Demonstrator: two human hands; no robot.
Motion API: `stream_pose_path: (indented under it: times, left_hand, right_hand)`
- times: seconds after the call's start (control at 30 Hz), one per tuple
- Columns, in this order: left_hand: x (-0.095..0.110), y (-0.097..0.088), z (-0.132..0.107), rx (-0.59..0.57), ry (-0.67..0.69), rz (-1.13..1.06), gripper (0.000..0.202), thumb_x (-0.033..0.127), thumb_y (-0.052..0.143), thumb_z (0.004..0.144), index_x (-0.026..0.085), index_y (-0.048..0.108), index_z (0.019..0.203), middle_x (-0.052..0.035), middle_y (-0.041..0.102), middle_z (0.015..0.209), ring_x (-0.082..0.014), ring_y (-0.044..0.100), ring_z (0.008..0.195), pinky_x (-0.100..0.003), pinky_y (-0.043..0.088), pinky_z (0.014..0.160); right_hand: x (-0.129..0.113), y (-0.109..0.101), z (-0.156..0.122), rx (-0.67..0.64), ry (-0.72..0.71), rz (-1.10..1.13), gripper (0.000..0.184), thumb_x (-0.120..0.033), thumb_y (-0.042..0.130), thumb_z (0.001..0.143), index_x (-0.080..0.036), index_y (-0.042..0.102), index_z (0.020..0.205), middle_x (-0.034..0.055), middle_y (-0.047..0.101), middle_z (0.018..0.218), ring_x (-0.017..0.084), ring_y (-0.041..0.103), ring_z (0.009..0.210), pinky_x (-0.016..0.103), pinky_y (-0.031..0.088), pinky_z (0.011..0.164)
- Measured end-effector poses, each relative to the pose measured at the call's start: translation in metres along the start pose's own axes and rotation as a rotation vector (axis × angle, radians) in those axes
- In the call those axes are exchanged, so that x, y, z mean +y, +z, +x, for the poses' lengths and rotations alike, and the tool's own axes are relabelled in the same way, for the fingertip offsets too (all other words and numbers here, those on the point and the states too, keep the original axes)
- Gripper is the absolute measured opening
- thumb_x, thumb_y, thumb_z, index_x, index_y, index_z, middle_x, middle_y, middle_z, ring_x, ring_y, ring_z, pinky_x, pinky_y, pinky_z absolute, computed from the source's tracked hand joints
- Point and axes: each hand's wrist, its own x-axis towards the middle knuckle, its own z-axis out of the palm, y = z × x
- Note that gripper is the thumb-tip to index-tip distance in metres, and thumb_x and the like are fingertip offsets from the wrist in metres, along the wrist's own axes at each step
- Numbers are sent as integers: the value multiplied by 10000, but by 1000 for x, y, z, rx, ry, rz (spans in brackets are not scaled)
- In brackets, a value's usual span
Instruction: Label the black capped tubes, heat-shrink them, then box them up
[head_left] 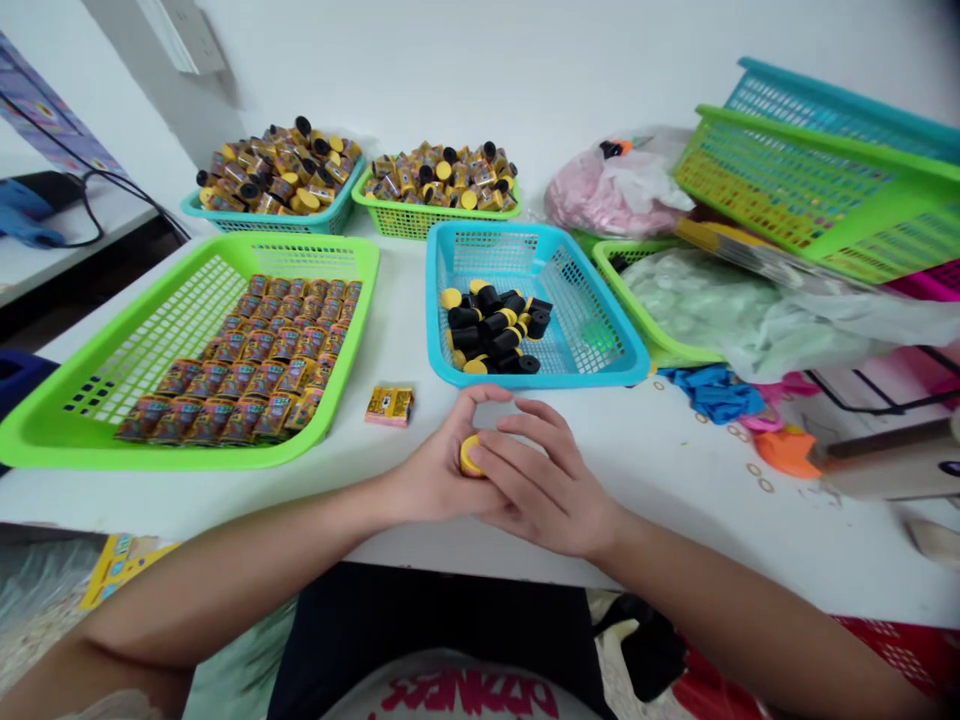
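A small round piece with a yellow end (470, 456) sits between my two hands, above the front of the table. My left hand (442, 470) is curled around it, hiding most of its body. The fingers of my right hand (536, 478) press on the yellow end from the right. Just beyond my hands, a blue basket (600, 372) holds a heap of black and yellow cylinders (495, 325). A small stack of printed labels (389, 404) lies on the table left of my hands.
On the left, a green basket (45, 440) holds rows of printed packets (259, 375). Behind stand a teal basket (274, 222) and a green basket (420, 220), heaped with labelled cylinders. Stacked baskets (810, 190) and plastic bags (720, 300) crowd the right, near blue scraps (716, 393).
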Motion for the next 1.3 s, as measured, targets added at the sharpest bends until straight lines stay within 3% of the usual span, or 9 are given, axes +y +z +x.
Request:
stream_pose_path:
  times: [0.17, 0.3, 0.53, 0.63, 0.7, 0.83, 1.07, 1.2, 1.3]
  left_hand:
    - [-2, -1, 3, 40, 12, -68, 761, 152, 721, 714, 287, 219, 1270, 109, 480, 649, -93, 504, 522, -199, 429, 489]
    - [7, -5, 5, 141, 126, 166, 703, 154, 745, 677, 262, 294, 1206, 14, 554, 919, -125, 607, 762, -224, 506, 623]
    - [55, -26, -29, 399, 80, 597, 227, 345, 728, 805, 211, 592, 928, -6, 686, 946, -139, 680, 807, -263, 592, 720]
    - [81, -53, -50, 617, 98, 789, 260, 448, 731, 795, 216, 621, 833, -25, 731, 1030, -178, 707, 864, -297, 601, 773]
    - [98, -77, -61, 733, 64, 945, 316, 508, 735, 766, 222, 600, 771, -18, 741, 1034, -204, 712, 879, -316, 593, 783]
    - [126, -136, -71, 788, -150, 1202, 307, 534, 704, 761, 243, 616, 795, 13, 751, 962, -236, 714, 877, -341, 554, 805]
    - [128, -233, -72, 732, -621, 1341, 337, 520, 673, 750, 231, 691, 923, -42, 763, 961, -245, 698, 858, -321, 508, 764]
    - [112, -254, -68, 637, -765, 1448, 341, 443, 607, 798, 189, 713, 999, -85, 769, 979, -251, 696, 896, -301, 487, 762]
    - [101, -255, -65, 608, -792, 1484, 272, 362, 614, 777, 175, 730, 937, -92, 772, 925, -263, 697, 855, -303, 490, 758]
  right_hand:
    - [7, -3, 2, -59, -97, -170, 260, -116, 587, 899, -116, 623, 1156, 106, 691, 1083, 249, 545, 1175, 558, 365, 1163]
    - [7, -3, 3, -70, -122, -241, 253, -99, 567, 907, -176, 625, 1140, 71, 692, 1062, 215, 560, 1149, 550, 339, 1179]
    - [23, -3, 30, -69, 143, -23, 506, -450, 657, 863, -251, 517, 1308, 91, 640, 1126, 269, 579, 1109, 517, 440, 1053]
    - [82, -11, 50, -211, 486, -110, 370, -322, 519, 935, -198, 538, 1283, 141, 611, 1227, 283, 552, 1195, 461, 455, 1012]
    - [128, -14, 58, -571, 743, -272, 393, -186, 531, 881, -176, 553, 1273, 154, 609, 1243, 292, 567, 1185, 429, 458, 978]
    - [184, -5, 55, -793, 801, -202, 350, -75, 739, 590, -167, 669, 921, 83, 687, 834, 275, 659, 803, 331, 489, 695]
    - [182, 4, 41, -768, 804, -65, 237, -9, 740, 508, -199, 650, 618, -16, 625, 590, 141, 543, 555, 252, 387, 557]
    - [170, -18, 41, -591, 873, -60, 55, -152, 758, 649, -171, 741, 699, 44, 691, 667, 143, 573, 590, 284, 412, 609]
    - [153, -39, 35, -403, 954, -50, 258, -377, 724, 774, -181, 776, 933, 79, 737, 807, 163, 634, 687, 291, 440, 628]
